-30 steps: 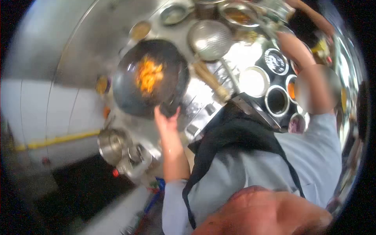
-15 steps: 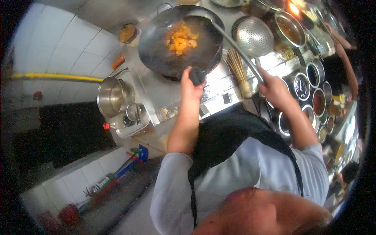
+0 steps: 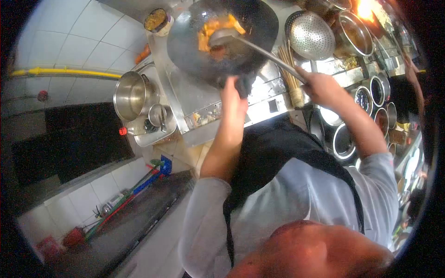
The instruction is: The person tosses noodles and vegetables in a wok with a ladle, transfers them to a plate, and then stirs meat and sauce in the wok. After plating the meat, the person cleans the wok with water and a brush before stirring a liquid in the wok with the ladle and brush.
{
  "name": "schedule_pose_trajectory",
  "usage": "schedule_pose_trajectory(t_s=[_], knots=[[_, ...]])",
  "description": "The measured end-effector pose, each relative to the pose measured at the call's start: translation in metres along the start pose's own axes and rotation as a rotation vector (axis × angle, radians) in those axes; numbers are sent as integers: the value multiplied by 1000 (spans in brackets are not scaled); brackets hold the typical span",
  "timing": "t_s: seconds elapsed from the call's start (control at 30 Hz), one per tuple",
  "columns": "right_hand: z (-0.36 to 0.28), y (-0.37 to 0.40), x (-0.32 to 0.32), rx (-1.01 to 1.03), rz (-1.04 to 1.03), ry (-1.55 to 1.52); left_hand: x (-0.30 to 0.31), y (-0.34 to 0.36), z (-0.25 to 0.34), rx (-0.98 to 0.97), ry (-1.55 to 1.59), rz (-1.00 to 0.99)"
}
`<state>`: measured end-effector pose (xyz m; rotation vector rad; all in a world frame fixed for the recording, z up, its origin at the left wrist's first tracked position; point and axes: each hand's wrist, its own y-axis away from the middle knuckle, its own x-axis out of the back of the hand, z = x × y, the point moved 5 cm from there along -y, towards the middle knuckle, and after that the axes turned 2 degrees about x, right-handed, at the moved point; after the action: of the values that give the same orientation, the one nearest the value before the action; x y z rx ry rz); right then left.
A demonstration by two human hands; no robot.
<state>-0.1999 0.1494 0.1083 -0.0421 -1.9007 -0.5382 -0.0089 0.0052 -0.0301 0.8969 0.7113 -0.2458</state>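
My left hand (image 3: 233, 98) is closed around a dark cloth (image 3: 244, 86) at the near edge of the black wok (image 3: 183, 58). The wok's handle, if it is under the cloth, is hidden. In my right hand (image 3: 324, 89) is the long handle of a metal ladle (image 3: 265, 52), fingers wrapped round it. The ladle's bowl is down inside the wok, against pieces of orange-yellow food (image 3: 204, 41). The wok tilts, with its far rim near the top of the view.
A perforated strainer (image 3: 311, 36) and a bamboo brush (image 3: 292, 76) lie right of the wok. Flames (image 3: 365, 10) rise at the far right, near a co-worker's arm (image 3: 413, 78). Seasoning containers (image 3: 344, 142) stand right; a steel pot (image 3: 130, 99) sits left in a tray.
The ladle's bowl has come down from the wok's far rim into the food. The wok has tilted, and my left hand with the cloth appears slightly further right.
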Motion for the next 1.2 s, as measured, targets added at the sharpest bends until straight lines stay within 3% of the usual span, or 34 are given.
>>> schedule_pose_trajectory(t_s=[0.03,0.1,0.17,0.2,0.23,0.3,0.37,0.5,0.57,0.63,0.7,0.73,0.77,0.8,0.83,0.9,1.03,1.1,1.2], knots=[[5,-11,-14,-43,20,0,11,2,-10,17,37,1],[12,-4,-18,-26,43,16,48,33,-26,-348,-339,-20],[9,20,11,105,169,-116,52,65,-19,-653,-1421,-84],[14,29,24,50,99,-140,60,58,-25,-471,-970,62],[15,39,40,-3,20,-166,47,57,-15,-465,-971,70],[10,52,73,7,-78,-224,11,41,-3,13,-75,-6],[6,52,76,135,-46,-183,-12,16,12,6,-18,-40],[-1,11,25,-38,-121,60,-3,-10,11,4,-59,75],[18,-9,-22,25,16,101,24,15,-4,-397,-704,-271],[14,-3,-36,-55,7,116,59,24,-35,-234,-239,-26],[20,15,-36,4,105,84,61,27,-32,-284,-275,-2],[24,25,-34,67,174,-102,67,36,-30,-327,-312,47],[23,37,-29,128,242,-290,42,39,-15,-192,-130,-28],[8,48,-5,-58,100,-314,19,39,0,-79,-104,-20],[9,55,3,-60,95,-309,2,32,9,33,-77,-15],[19,66,5,-127,32,-503,-3,0,18,-31,-186,-24],[25,69,25,-71,145,-379,-12,-35,19,55,-72,-38],[15,64,46,-100,118,-339,-16,-39,15,116,111,-70],[25,47,56,-118,7,-219,-22,-48,11,55,-3,5]])
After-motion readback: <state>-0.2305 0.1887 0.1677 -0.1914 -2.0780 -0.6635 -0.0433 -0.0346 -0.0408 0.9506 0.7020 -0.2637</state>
